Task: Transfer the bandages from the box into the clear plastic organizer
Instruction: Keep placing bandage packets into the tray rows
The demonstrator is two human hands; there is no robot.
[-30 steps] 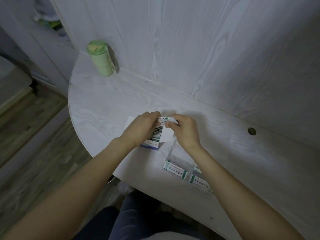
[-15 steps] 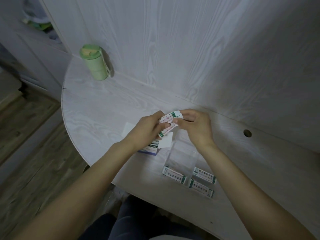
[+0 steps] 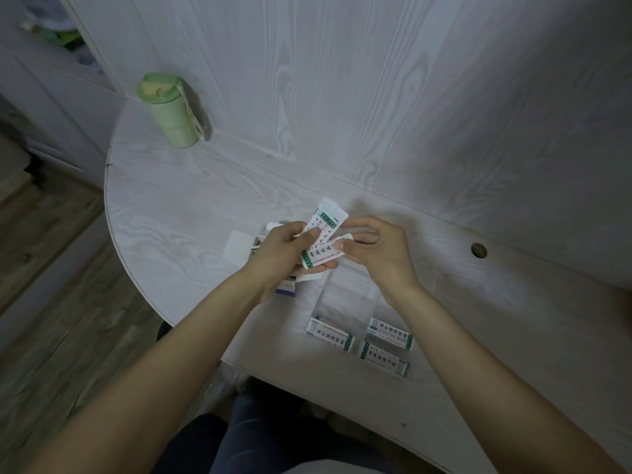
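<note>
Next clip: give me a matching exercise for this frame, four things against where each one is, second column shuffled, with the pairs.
Things:
1. green bottle
2. bandage stack
3. box
4. three bandages

Places:
A. under the left hand, mostly hidden
B. lying in the organizer, near the table edge
C. standing at the far left corner by the wall
D. held up between both hands, the right hand pinching one strip

Pairs: 1-C, 2-D, 3-A, 4-B
</note>
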